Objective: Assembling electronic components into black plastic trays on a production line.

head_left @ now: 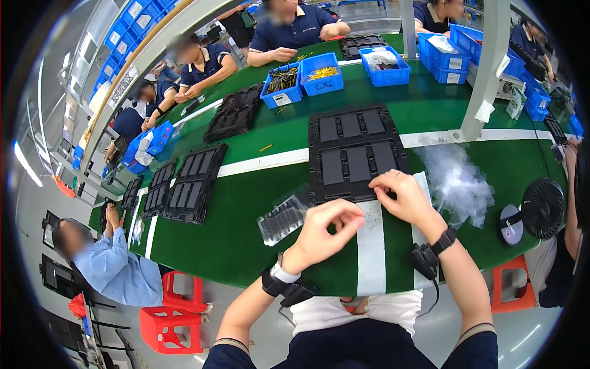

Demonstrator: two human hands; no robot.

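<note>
A black plastic tray (315, 184) lies in front of me on the green table, with several dark grey rectangular panels (358, 161) in its pockets. My left hand (326, 237) is over the table just below the tray's near edge, its thumb and forefinger brought together in a loop. Close by on the right, my right hand (402, 197) hovers at the tray's near right corner with fingers curled in a pinch. Anything between either hand's fingertips is too small to make out. Left of my left hand lies a clear plastic sheet with dark rectangles (281, 219).
Crumpled clear film (458, 187) is heaped right of the tray, near a small black fan (542, 208). Blue bins (322, 72) stand across the table, beside a metal post (485, 80). More black trays (195, 184) lie left. Other people sit around the table.
</note>
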